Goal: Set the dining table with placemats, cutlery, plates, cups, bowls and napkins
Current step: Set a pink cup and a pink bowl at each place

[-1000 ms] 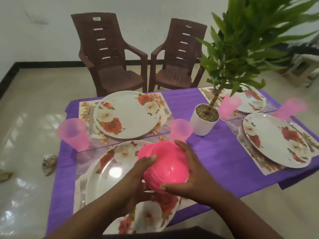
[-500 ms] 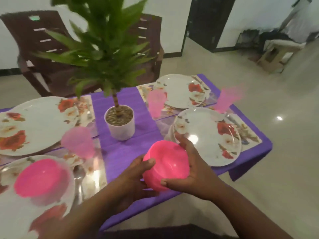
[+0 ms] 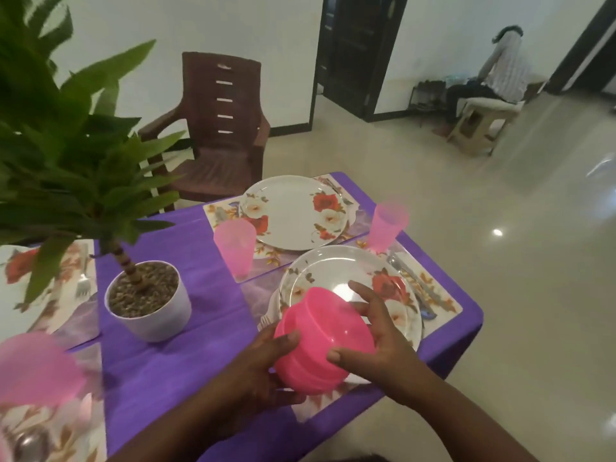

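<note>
2 hands gripping bowl stack, 2 plates

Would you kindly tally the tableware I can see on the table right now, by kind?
Floral plates: 3
Pink cups: 2
Pink bowl stack, held by both hands: 1
Blurred pink item, bottom left: 1
Total: 7

White walls met a glossy cream floor. A brown plastic chair stood at twelve o'clock, a dark doorway at one. At two o'clock a person sat on a pale stool.
</note>
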